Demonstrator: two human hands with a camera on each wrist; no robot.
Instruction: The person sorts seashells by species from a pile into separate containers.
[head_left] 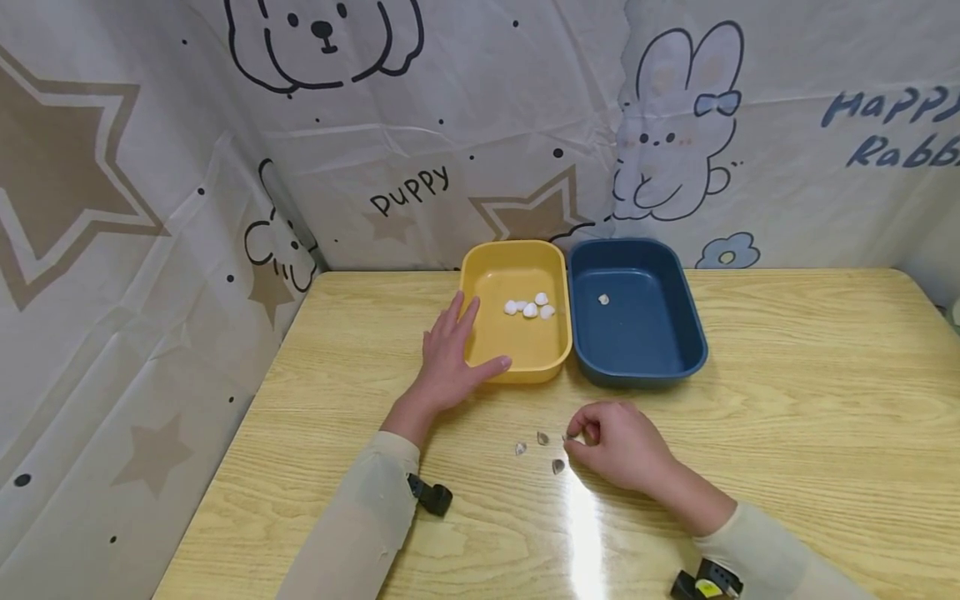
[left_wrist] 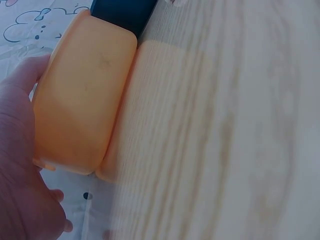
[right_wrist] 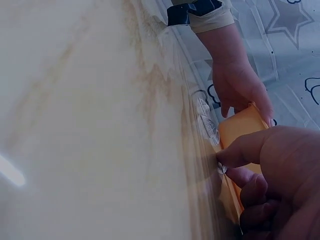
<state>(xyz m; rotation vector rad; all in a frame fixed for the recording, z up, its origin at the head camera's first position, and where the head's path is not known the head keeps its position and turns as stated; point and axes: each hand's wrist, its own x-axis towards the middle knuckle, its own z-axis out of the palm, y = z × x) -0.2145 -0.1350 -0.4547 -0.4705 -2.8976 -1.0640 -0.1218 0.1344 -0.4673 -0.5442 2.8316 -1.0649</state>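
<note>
My left hand (head_left: 447,358) rests on the near left corner of a yellow plastic bin (head_left: 498,346), fingers spread along its left side and thumb over the front rim. White seashells (head_left: 530,310) lie clustered inside that bin. My right hand (head_left: 622,446) pinches a small seashell (right_wrist: 222,169) between thumb and index finger, low over the table, its other fingers curled in. Most of this shell is hidden by the fingertips. Just left of the right hand, three small greyish shells (head_left: 542,437) lie loose on the wood.
Against the yellow bin's right side stands a dark blue bin (head_left: 637,354) with one small pale brown shell (head_left: 603,299) in it. Both bins stand at the back of the wooden table (head_left: 810,417), before a printed cloth (head_left: 525,100) that also hangs along the left.
</note>
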